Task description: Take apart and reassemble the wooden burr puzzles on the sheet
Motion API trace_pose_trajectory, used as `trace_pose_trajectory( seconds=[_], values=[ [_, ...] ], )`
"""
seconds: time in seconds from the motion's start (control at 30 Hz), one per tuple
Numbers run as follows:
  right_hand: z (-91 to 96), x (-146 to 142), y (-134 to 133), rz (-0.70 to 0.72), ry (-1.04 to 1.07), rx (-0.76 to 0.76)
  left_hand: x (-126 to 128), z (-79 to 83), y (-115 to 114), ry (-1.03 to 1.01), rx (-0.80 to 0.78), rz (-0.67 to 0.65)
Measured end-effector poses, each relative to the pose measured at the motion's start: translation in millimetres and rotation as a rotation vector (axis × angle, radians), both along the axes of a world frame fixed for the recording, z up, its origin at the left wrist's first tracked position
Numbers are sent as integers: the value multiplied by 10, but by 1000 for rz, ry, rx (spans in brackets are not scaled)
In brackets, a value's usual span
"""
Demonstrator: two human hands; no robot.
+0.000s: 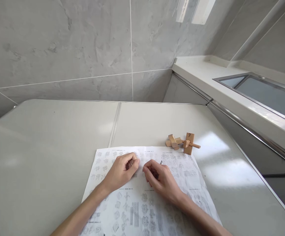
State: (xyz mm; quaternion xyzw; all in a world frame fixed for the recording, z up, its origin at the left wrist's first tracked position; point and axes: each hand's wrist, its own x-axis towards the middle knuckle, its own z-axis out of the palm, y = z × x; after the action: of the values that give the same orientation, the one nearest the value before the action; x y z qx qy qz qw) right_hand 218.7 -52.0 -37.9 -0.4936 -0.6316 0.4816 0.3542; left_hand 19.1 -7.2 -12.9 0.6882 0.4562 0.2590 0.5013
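A large white paper sheet printed with small diagrams of shapes lies on the table, and both my hands rest over it. My left hand is closed, its thumb and curled fingers meeting. To its right, a small gap away, my right hand is also closed, fingers bent inward. What either hand holds, if anything, is hidden. A small dark tip shows just behind the right hand; I cannot tell what it is. Beyond the sheet's far right part sit a star-shaped wooden puzzle and a wooden piece with a crossing peg.
The pale table has a seam running away from me. Behind it stands a grey tiled wall. On the right is a white counter with a metal-framed sink and a metal rail along its front.
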Motion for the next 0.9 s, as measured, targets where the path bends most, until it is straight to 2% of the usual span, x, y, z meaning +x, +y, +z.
trace_pose_trajectory(
  seconds=[0.13,0.33,0.47,0.7,0.9],
  values=[
    [10,-3,9,-7,26,-12,5,3,5,24,70,-27],
    [47,15,33,-62,187,-116,-3,-17,2,16,71,-32],
    [39,93,69,-145,409,-193,-6,-16,5,42,87,-36],
    [45,302,205,-224,946,-328,0,9,1,78,74,-28],
    [44,480,281,-354,1099,-378,-12,-13,-5,89,82,-30]
  ],
)
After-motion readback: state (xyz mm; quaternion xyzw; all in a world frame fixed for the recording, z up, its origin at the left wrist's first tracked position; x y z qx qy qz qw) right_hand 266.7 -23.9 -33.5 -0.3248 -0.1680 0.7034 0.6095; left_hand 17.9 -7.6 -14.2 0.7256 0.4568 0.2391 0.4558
